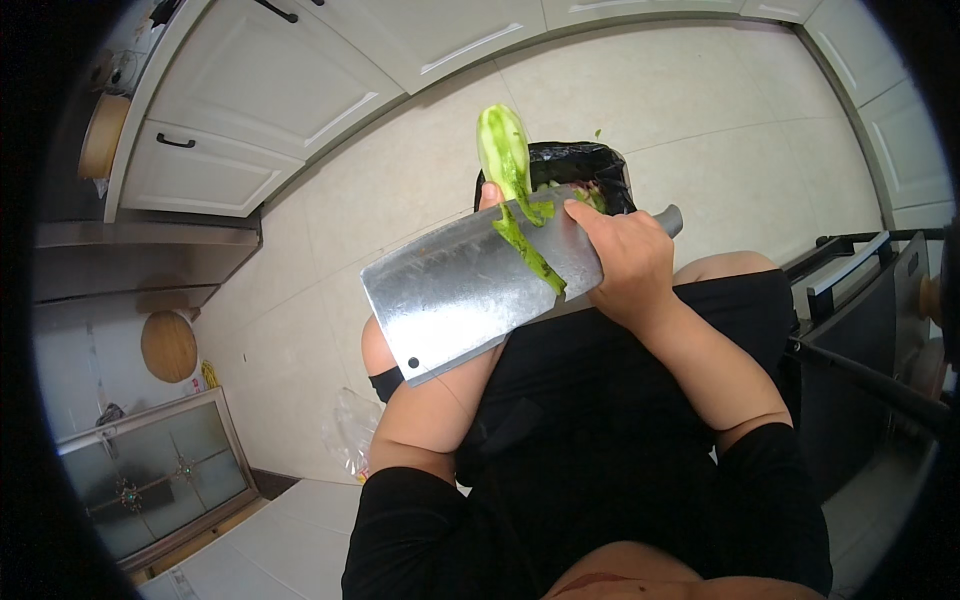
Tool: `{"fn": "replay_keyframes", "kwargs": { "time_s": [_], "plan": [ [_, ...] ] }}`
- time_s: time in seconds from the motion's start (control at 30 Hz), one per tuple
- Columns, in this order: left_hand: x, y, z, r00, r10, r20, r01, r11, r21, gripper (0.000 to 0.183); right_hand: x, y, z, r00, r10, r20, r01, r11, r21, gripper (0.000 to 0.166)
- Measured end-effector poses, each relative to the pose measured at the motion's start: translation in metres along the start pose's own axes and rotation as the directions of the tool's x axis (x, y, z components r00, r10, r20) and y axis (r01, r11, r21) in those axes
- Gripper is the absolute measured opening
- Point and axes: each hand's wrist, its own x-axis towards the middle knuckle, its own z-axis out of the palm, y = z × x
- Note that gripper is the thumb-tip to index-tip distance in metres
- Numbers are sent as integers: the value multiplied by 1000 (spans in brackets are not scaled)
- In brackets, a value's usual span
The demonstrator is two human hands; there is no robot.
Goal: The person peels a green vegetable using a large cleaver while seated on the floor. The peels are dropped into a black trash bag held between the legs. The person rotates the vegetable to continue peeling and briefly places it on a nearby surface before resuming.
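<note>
My right hand (634, 251) grips a broad metal cleaver (465, 277) at its handle end, with the index finger along the blade. The blade slants down to the left, above my left forearm. My left hand (491, 195) is mostly hidden behind the blade; its thumb shows against a partly peeled pale green vegetable (502, 146), perhaps a cucumber, which it holds upright. Strips of green peel (532, 255) lie on the blade, and one still hangs at the vegetable's lower part. Beyond the hands stands a bin lined with a black bag (581, 154), with peelings inside.
White cabinets (262, 82) line the far side and the left. A clear plastic bag (352, 431) lies on the tiled floor (292, 322) at lower left. On the right is a dark metal rack or frame (847, 300). A round wooden board (169, 346) is at the left.
</note>
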Motion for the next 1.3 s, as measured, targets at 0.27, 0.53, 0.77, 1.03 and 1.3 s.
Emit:
{"fn": "replay_keyframes", "kwargs": {
  "time_s": [0.27,0.53,0.77,1.03,1.3],
  "plan": [
    [0,-15,1,987,78,-143,-77,997,7,59,2,0,0,1000,14,2,-14,1000,-9,42],
    [-4,-20,-8,993,54,-103,-67,989,-129,51,0,-2,2,999,42,12,-42,999,-16,43],
    [-11,-26,-1,986,99,-131,-117,983,-143,44,0,-5,6,998,68,11,-68,997,-22,43],
    [-11,-33,2,981,151,-125,-166,980,-111,35,-2,-7,5,990,129,52,-132,989,66,46],
    [-15,-44,-4,961,258,-102,-266,961,-70,26,-2,-5,8,991,133,16,-133,991,11,50]
  ]
}}
